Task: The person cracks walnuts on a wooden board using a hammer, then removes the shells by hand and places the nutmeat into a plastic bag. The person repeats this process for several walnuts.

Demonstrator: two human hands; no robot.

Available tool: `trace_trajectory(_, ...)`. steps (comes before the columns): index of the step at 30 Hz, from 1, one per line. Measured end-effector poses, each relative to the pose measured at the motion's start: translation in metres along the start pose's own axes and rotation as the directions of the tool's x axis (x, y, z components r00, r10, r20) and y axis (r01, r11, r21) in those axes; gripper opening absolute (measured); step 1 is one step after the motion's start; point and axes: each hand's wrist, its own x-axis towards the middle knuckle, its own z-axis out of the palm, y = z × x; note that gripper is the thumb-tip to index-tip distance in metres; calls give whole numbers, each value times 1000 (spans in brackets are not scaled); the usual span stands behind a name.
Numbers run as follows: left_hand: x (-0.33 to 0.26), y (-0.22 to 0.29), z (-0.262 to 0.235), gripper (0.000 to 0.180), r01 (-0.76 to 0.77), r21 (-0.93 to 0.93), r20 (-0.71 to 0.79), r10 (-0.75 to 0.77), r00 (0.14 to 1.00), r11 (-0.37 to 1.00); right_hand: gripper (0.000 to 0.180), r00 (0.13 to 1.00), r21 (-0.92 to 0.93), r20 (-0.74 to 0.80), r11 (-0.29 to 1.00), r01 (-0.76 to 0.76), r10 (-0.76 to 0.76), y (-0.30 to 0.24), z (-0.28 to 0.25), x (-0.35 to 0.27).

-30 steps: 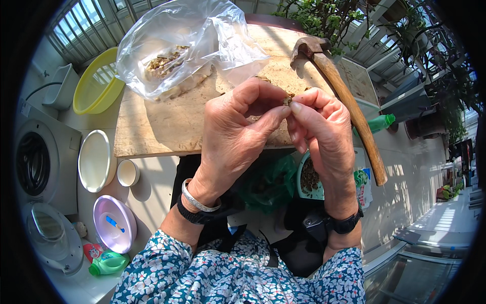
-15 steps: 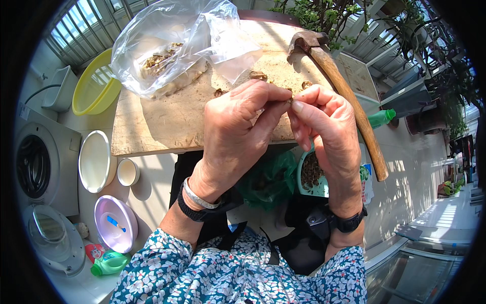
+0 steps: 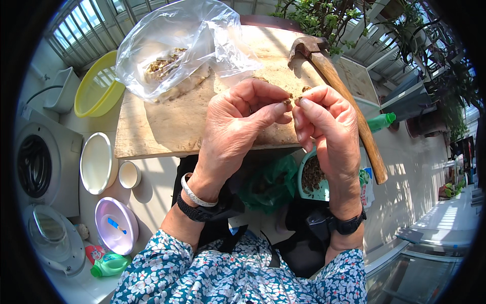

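Observation:
Over the near edge of a worn wooden board, my left hand pinches a small brown nut piece, seemingly walnut, between thumb and forefinger. Close beside it, my right hand is also closed in a pinch; a tiny brown bit shows at its fingertips, too small to make out well. The two sets of fingertips are slightly apart. A clear plastic bag at the board's far left holds shelled nut pieces. To the right lies a hammer with a wooden handle, its end overhanging the board.
The wooden board fills the middle. Below it are a pale green basin of brown shells and a green plastic bag. Yellow, white and purple basins and a washing machine stand left. Potted plants are behind.
My fingertips, together on a small piece before, have drawn slightly apart. My left hand keeps a brown piece in its pinch.

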Motion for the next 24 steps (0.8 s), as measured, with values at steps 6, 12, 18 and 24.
trace_trajectory(6,2,1,-6,21,89,-188,41,-83,996,978,13,992,-370,-105,929,22,-66,3,-3,13)
trace_trajectory(12,3,2,-9,22,136,-272,57,-125,991,953,10,983,-319,-88,939,126,-162,-1,6,11)
trace_trajectory(18,2,-1,-6,19,88,-250,25,-84,996,964,14,988,-230,-7,962,148,-154,-3,18,1)
trace_trajectory(24,2,-1,-7,17,79,-236,22,-76,997,968,14,979,-309,15,930,197,-202,1,17,-1)
